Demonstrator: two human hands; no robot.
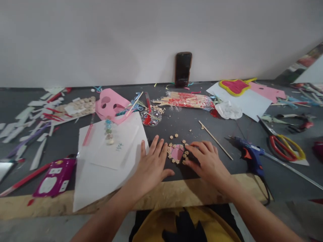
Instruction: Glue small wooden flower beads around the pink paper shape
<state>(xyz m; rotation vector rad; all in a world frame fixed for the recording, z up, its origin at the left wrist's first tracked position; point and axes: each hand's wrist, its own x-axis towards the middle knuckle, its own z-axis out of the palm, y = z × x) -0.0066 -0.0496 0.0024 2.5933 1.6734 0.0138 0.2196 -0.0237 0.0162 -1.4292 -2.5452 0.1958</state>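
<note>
A small pink foam shape [177, 152] lies on the dark table top [191, 124], ringed by several tiny wooden flower pieces [186, 156]. My left hand [152, 164] rests flat on the table just left of it, fingers spread, fingertips beside the shape. My right hand [207, 158] lies to the right, fingers curved down onto the flower pieces at the shape's right edge; I cannot make out whether it pinches one.
White paper sheets [106, 158] lie at left with a bead string [109, 132]. A blue glue gun [251, 155], scissors [285, 144] and a thin wooden stick [214, 139] lie at right. A phone [183, 69] leans on the wall. Pink mask [111, 104], stick packet [185, 99].
</note>
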